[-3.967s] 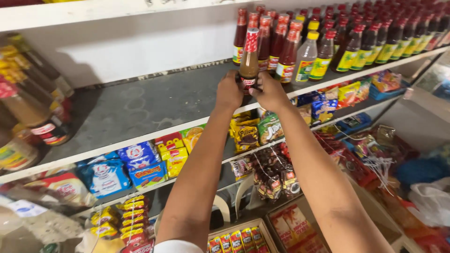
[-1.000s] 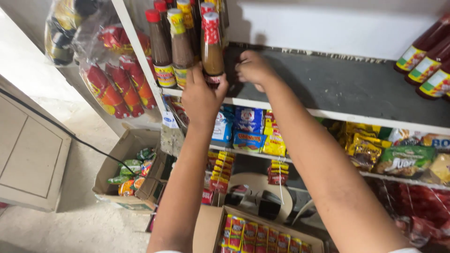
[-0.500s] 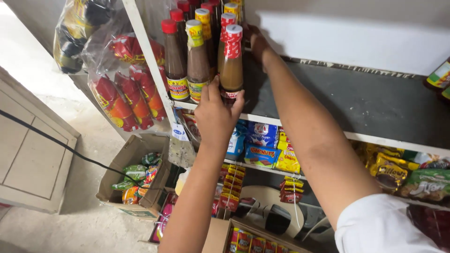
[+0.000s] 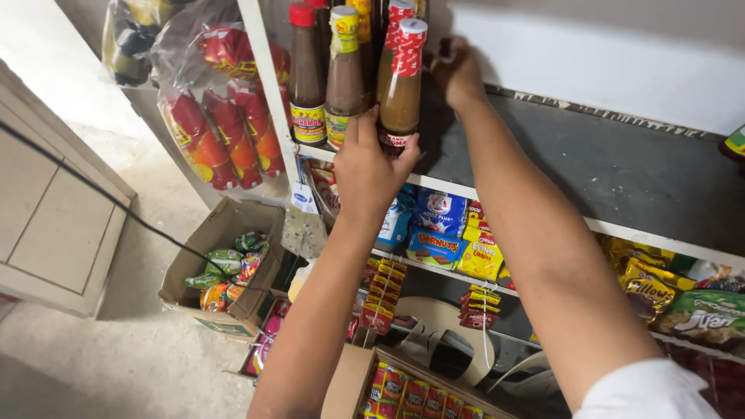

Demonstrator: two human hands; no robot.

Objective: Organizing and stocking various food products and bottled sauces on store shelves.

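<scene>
**A:** Where is your left hand (image 4: 371,167) right now?

**B:** It's up at the front edge of the grey shelf (image 4: 621,174), fingers spread and wrapped around the base of a brown sauce bottle (image 4: 402,85) with a red-and-white cap. The bottle stands upright near the shelf's left end, its base at the front lip.

**A:** And your right hand (image 4: 456,71)?

**B:** You've reached it further back, behind that same bottle. It's loosely curled near the back of the shelf. I can't tell whether it has hold of anything; the bottle hides the fingertips.

**A:** What stands beside the bottle?

**B:** Just to its left is a yellow-capped bottle (image 4: 344,77), your fingertips almost touching it, and left of that a red-capped bottle (image 4: 306,74). More bottles stand behind them. The rest of the shelf, to your right, is bare.

**A:** Below?

**B:** The lower shelf holds snack packets (image 4: 434,229) in blue, yellow and red. On the floor to the left sits an open cardboard box (image 4: 221,233) with packets in it. Bagged red bottles (image 4: 209,136) hang left of the shelf's upright.
</scene>
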